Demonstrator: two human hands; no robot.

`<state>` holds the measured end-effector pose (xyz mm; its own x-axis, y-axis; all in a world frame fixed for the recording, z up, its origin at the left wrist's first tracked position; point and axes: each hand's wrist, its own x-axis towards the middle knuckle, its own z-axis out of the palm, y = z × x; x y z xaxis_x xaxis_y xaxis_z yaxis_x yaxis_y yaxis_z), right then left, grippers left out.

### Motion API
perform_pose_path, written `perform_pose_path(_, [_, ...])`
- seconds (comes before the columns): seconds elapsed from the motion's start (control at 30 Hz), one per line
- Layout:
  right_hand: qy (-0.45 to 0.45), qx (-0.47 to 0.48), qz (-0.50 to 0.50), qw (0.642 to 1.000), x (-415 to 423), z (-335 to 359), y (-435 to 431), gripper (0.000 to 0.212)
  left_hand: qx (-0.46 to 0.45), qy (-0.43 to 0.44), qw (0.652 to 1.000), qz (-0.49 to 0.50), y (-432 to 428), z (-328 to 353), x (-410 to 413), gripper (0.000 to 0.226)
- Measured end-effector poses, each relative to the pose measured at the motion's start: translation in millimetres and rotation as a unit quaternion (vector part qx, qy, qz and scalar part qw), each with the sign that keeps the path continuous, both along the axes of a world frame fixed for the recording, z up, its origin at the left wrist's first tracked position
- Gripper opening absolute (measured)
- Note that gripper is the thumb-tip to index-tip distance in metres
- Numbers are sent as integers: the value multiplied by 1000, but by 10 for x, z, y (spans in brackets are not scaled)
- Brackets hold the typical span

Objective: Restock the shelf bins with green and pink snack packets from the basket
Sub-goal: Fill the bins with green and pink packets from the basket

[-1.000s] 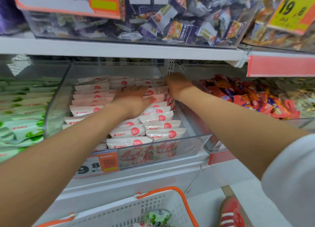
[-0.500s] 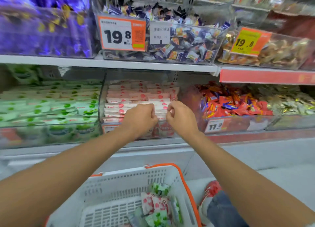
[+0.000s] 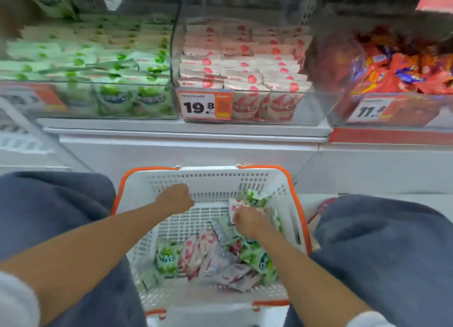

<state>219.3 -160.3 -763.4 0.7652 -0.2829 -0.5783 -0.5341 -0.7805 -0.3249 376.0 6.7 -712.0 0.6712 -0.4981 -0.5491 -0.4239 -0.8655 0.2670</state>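
The two clear plastic shelf bins are seen to be largely filled already: the left bin [image 3: 85, 81] is packed with rows of green-and-white snack packets [image 3: 117, 66], and the middle bin [image 3: 316, 106], marked by an orange-and-white price tag [image 3: 204, 106], is lined with neat rows of pink-and-white snack packets [image 3: 245, 66] almost to its front wall. The restocking is therefore judged to be well advanced but not finished, since a loose heap of mixed green and pink packets [image 3: 215, 255] is left in the white slotted plastic basket with the orange rim [image 3: 210, 179], which is set on the floor below the shelf, between the person's knees. The heap is gathered toward the near and right side of the basket, the packets lying crumpled and overlapping, small, flat and glossy. The right hand [image 3: 247, 222] is laid on packets by the basket's right wall; whether anything is gripped cannot be told through the blur. The left hand [image 3: 175, 199] is held curled over the bare basket floor, with nothing seen in it.
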Motion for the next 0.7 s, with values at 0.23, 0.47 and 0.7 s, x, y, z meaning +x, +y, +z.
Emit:
perform_pose_path(0.23, [107, 1, 271, 957, 66, -747, 717, 48, 50, 59, 996, -38, 96, -466, -80, 14])
perform_pose_path(0.47, [81, -50, 245, 965, 200, -525, 719, 15, 64, 78, 995, -25, 241, -452, -89, 10])
perform_pose_path(0.7, [-44, 329, -362, 871, 562, 612, 170, 13, -75, 217, 973, -24, -34, 27, -402, 90])
